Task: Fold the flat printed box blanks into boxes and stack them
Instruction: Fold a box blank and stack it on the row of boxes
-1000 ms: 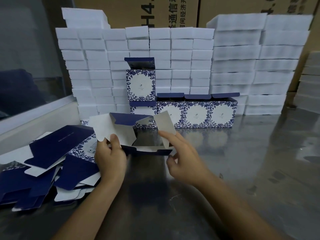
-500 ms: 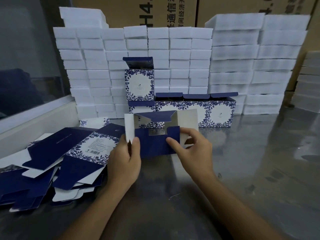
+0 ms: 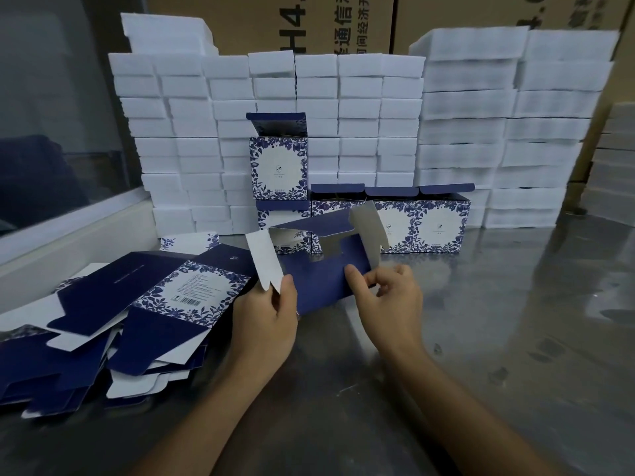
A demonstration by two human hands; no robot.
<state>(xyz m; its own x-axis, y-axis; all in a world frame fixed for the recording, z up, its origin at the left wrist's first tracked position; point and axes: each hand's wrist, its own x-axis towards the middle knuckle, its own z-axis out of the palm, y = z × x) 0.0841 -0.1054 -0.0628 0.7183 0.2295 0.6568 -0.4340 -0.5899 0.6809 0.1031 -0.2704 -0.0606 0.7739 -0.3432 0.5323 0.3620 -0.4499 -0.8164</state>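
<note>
left hand (image 3: 266, 324) and right hand (image 3: 391, 300) both pinching half-folded box (image 3: 323, 280), thumbs on blue panel, white flaps above fingers

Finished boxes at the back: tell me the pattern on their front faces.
Blue floral border around a white centre panel, on the finished boxes, clearest in the head view.

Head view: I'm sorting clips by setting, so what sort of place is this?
Probably a packing workshop or warehouse bench: a heap of flat box blanks, white foam blocks stacked in walls, and big shipping cartons behind a metal table.
</note>
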